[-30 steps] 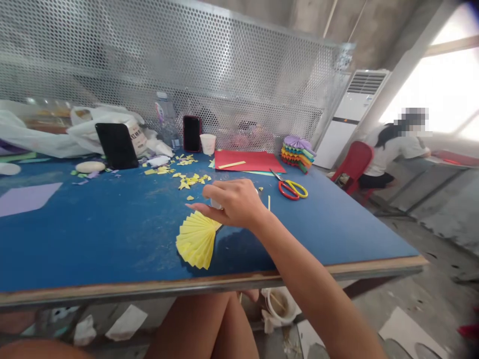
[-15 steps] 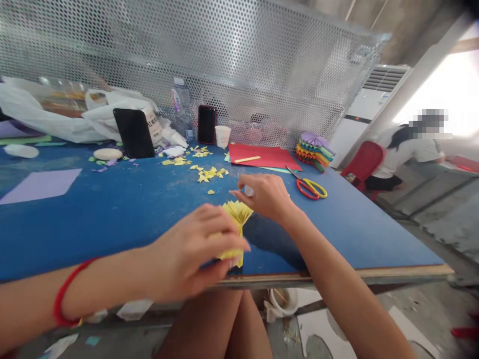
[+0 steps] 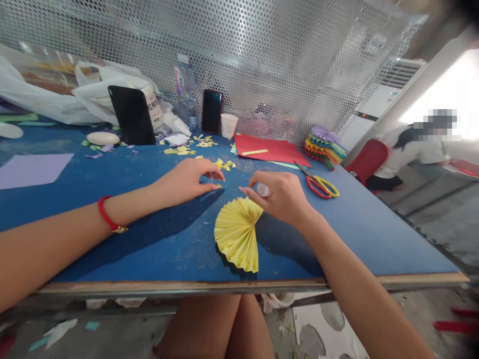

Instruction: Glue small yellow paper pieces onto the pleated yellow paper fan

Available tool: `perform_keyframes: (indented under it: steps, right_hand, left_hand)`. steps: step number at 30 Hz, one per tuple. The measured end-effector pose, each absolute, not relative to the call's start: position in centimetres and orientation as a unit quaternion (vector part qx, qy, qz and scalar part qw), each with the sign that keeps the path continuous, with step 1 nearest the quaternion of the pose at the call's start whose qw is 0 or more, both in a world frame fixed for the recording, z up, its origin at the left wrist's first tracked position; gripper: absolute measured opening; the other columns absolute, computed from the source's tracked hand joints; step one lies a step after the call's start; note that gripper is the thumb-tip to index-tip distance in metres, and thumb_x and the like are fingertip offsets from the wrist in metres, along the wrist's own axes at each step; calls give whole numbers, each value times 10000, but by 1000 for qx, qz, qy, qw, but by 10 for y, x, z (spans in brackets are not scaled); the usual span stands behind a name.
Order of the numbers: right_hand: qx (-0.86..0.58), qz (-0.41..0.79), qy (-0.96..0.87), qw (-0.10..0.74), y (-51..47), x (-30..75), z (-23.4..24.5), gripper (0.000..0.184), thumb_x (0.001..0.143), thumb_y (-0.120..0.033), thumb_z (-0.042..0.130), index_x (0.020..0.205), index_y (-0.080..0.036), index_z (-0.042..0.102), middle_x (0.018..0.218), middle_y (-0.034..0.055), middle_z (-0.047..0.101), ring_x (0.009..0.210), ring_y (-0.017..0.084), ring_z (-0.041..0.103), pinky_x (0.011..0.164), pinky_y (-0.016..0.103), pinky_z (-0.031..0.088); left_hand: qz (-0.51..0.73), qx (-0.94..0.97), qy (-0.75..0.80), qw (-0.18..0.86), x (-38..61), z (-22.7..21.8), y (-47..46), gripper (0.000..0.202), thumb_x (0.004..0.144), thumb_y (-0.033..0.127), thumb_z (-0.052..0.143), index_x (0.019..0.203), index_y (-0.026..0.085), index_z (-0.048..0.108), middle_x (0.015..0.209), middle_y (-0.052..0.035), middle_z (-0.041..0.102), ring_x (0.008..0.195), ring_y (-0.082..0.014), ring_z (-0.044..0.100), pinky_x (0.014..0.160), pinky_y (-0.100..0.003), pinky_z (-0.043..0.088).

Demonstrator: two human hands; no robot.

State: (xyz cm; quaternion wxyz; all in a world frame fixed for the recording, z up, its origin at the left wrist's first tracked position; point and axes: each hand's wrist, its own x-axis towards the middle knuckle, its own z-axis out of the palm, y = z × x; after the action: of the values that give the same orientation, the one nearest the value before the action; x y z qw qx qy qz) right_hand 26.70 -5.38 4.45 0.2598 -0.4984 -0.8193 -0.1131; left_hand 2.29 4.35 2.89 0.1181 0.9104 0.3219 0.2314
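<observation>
While the right hand (image 3: 286, 195) curled around a small whitish object (image 3: 263, 189), the left hand (image 3: 187, 180) stood half open, apparently holding nothing. The pleated yellow fan (image 3: 236, 235) lay on the surface (image 3: 374, 239) just beside the right hand; its folds seemed best steadied lightly near the gathered point (image 3: 255, 224).

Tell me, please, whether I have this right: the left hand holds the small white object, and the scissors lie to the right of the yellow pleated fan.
Not quite: the right hand holds the small white object, as the head view shows. The scissors do lie to the right of the yellow pleated fan.
</observation>
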Motion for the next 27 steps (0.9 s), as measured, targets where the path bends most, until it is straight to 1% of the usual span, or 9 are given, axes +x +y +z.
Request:
perform_keyframes:
  steps: [5,11,16,22,27]
  right_hand:
    - [-491,-122,-819,270,-55,268,45,331,955,-498,617,860,-197,716,681,-4,677,568,108,490,601,255,280]
    - [-476,-126,-823,283,-54,270,44,441,985,-575,542,852,-191,712,659,-3,661,548,102,462,595,260,277]
    - [-479,-116,-829,266,-53,270,43,560,996,-668,452,862,-192,715,656,11,655,563,111,482,594,265,266]
    - [-470,-116,-831,272,-54,270,44,559,992,-676,464,867,-190,709,669,5,665,550,101,488,594,264,263]
    - [-477,-116,-832,257,-54,269,45,600,987,-708,430,866,-193,713,636,11,633,556,114,472,587,265,256]
  left_hand:
    - [227,905,338,124,27,25,42,174,811,281,642,889,201,775,881,-27,775,841,-191,683,782,-303,468]
    - [244,912,312,108,28,25,38,182,856,257,597,882,203,769,872,-36,776,829,-187,674,786,-307,466]
    - [237,932,267,65,26,23,41,192,905,304,587,919,208,754,931,-33,772,893,-194,682,819,-299,468]
    - [177,959,217,42,23,25,44,206,943,292,579,993,225,767,988,-40,769,908,-197,674,829,-295,459]
    - [167,958,230,29,22,29,42,227,924,327,631,1081,216,751,1048,-52,775,961,-228,679,866,-326,467]
